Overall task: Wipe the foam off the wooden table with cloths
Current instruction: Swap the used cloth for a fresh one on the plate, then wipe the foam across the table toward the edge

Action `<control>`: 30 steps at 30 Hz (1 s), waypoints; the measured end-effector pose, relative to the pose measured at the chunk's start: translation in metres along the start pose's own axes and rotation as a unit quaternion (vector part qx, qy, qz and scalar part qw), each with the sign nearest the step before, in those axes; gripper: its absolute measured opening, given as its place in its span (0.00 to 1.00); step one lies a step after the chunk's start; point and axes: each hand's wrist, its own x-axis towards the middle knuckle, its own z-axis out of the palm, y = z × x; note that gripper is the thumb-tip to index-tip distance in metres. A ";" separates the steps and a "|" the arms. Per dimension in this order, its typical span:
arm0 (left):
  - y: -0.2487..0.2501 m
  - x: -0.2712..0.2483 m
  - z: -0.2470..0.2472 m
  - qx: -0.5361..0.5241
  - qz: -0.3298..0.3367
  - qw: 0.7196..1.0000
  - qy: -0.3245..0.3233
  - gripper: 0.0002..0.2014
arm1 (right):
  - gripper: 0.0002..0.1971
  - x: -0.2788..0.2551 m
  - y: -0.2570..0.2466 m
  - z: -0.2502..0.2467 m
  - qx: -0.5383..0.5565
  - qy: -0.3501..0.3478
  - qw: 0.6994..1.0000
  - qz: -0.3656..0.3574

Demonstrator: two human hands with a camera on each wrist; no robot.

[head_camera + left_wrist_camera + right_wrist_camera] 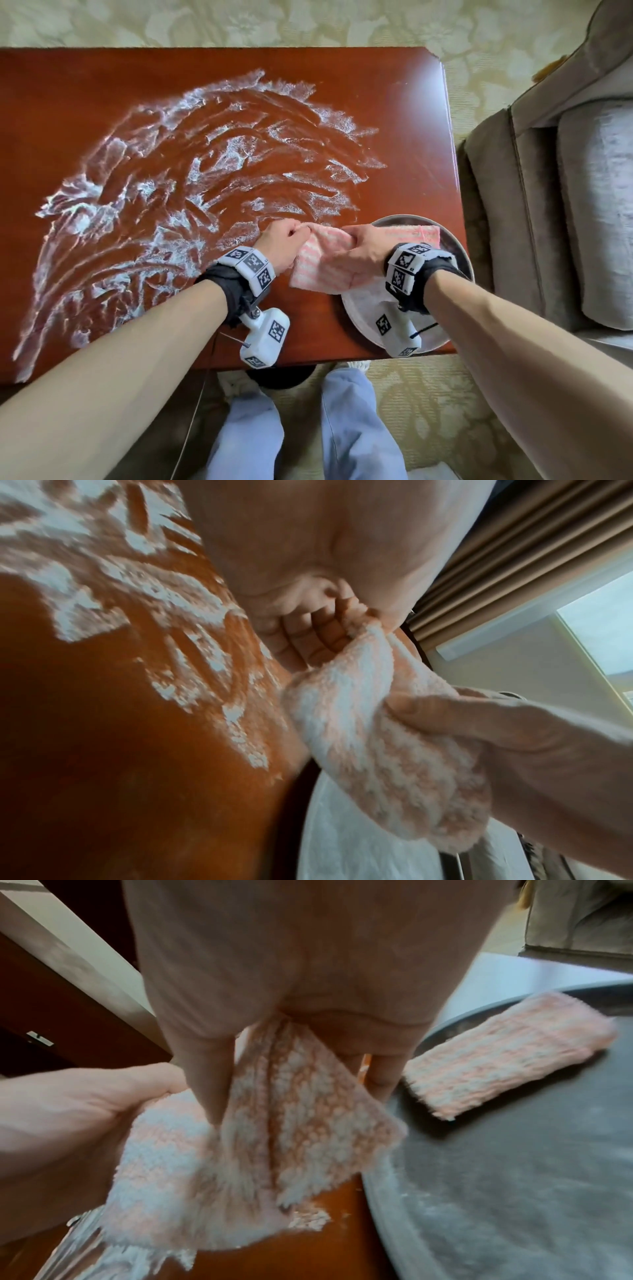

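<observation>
A reddish wooden table point(394, 102) carries broad white foam smears point(178, 178) across its left and middle. Both hands hold one pink-and-white striped cloth point(318, 260) point(377, 737) point(274, 1137) above the table's near right part, by the tray rim. My left hand point(291, 240) grips its left end with curled fingers point(318, 631). My right hand point(363, 246) pinches its right end, thumb point(209, 1083) on the cloth. A second folded pink cloth point(411, 233) point(507, 1058) lies in the round metal tray point(459, 253) point(514, 1191).
The tray sits at the table's near right corner, dusted with white residue. A grey-brown sofa point(548, 205) stands close to the right of the table. Patterned carpet point(342, 24) surrounds it. My legs point(308, 428) are at the near edge.
</observation>
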 end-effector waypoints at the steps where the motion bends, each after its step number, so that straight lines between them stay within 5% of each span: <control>1: -0.008 -0.001 -0.009 -0.013 0.002 1.000 0.009 0.15 | 0.16 0.004 -0.010 0.008 -0.024 0.003 1.000 0.005; 4: -0.035 -0.005 -0.037 -0.060 -0.008 0.998 0.022 0.09 | 0.11 0.013 -0.040 0.032 -0.070 0.028 0.997 0.011; 8: -0.066 -0.011 -0.074 -0.096 -0.048 0.994 -0.006 0.30 | 0.10 0.027 -0.065 0.057 -0.017 0.104 0.994 -0.018; 12: -0.089 -0.019 -0.119 -0.052 -0.013 0.997 -0.060 0.14 | 0.12 0.043 -0.102 0.080 0.019 0.094 0.995 -0.005; 21: -0.125 -0.016 -0.191 -0.090 -0.029 0.995 -0.013 0.16 | 0.17 0.063 -0.166 0.120 0.109 0.007 0.994 0.002; 27: -0.128 -0.014 -0.190 -0.069 -0.001 0.998 0.007 0.07 | 0.07 0.073 -0.173 0.125 0.117 0.022 0.992 0.043; 30: -0.119 -0.008 -0.183 -0.091 -0.007 0.996 0.006 0.07 | 0.11 0.073 -0.169 0.114 0.089 0.002 0.996 0.013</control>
